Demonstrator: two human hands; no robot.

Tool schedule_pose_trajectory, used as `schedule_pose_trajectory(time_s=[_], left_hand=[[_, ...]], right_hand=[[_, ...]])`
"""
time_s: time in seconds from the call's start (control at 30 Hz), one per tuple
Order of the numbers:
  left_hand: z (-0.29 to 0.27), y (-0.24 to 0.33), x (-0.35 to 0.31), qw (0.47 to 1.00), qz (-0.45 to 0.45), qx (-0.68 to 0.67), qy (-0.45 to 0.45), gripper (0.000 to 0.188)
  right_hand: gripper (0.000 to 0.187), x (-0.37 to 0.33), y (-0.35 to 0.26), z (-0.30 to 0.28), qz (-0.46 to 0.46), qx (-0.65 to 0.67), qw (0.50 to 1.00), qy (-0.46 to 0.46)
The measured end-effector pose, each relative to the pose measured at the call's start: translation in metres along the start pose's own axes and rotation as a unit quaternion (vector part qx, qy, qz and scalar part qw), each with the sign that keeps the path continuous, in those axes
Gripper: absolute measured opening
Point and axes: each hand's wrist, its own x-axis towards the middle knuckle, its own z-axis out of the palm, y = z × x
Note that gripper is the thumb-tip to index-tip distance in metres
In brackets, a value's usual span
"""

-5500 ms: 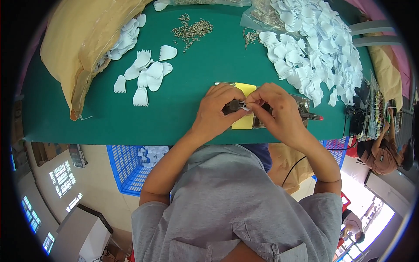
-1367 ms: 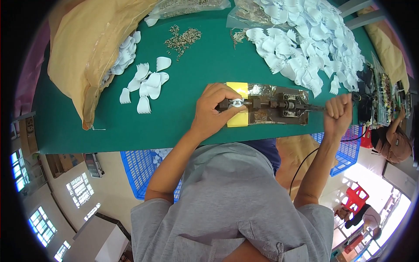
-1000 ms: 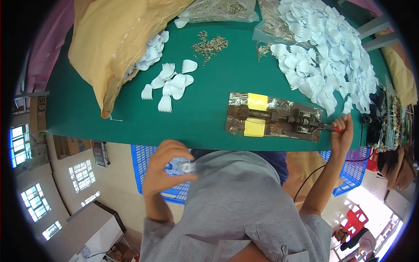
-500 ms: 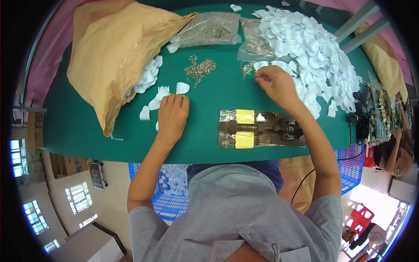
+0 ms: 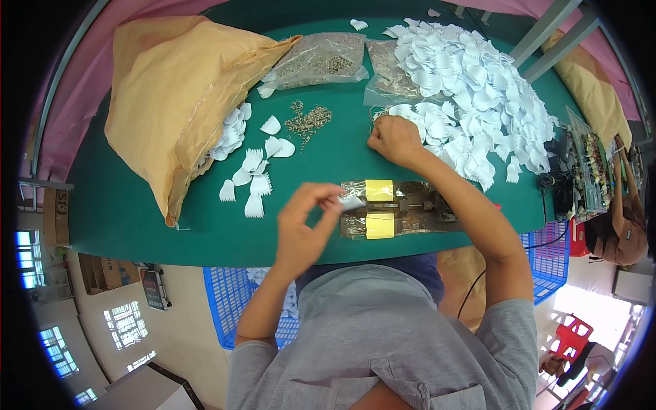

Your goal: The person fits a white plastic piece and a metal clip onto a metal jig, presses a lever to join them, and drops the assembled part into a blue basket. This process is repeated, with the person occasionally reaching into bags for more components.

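Observation:
My left hand (image 5: 307, 222) pinches a small white toothed plastic piece (image 5: 352, 203) between thumb and fingertips, at the left end of a dark metal fixture (image 5: 417, 208). Two yellow pads (image 5: 380, 226) sit on that fixture, one on each side of its middle slot. Farther back, my right hand (image 5: 398, 140) has its fingers closed, low over the table beside the pile of white toothed pieces (image 5: 471, 75). Whatever those fingers hold, if anything, is hidden. Several loose white pieces (image 5: 254, 206) lie to the left of my left hand.
A large tan sack (image 5: 171, 89) spills white pieces at the left. Small metal parts (image 5: 309, 121) lie scattered mid-table, with clear bags of small parts (image 5: 321, 60) behind. Blue crates (image 5: 222, 307) stand below the table's front edge. A person (image 5: 618, 212) sits at the far right.
My left hand has moved right and nearer, from the loose white pieces to the fixture, with one white piece pinched in it. My right hand has shifted slightly left, its fingers closed.

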Motion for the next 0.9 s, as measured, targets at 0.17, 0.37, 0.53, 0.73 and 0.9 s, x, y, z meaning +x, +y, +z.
schedule_pose_trajectory(time_s=[0.17, 0.37, 0.53, 0.73, 0.9], left_hand=[[0.023, 0.007, -0.022, 0.999, -0.034, 0.007, -0.038, 0.022], [0.047, -0.001, -0.027, 0.997, 0.002, 0.035, -0.067, 0.013], [0.055, -0.018, -0.021, 0.979, 0.133, 0.145, -0.059, 0.017], [0.054, -0.022, -0.017, 0.917, 0.240, 0.316, -0.049, 0.026], [0.057, -0.025, -0.016, 0.901, 0.250, 0.355, -0.021, 0.027]], right_hand=[[0.018, -0.020, 0.015, -0.007, -0.043, 0.186, 0.981, 0.017], [0.018, 0.002, 0.006, 0.004, -0.054, 0.036, 0.995, 0.071], [0.018, -0.003, 0.005, 0.005, -0.093, -0.021, 0.995, 0.023], [0.006, -0.108, -0.007, -0.052, -0.057, 0.290, 0.953, -0.066], [0.015, -0.137, -0.017, -0.052, -0.099, 0.293, 0.951, 0.002]])
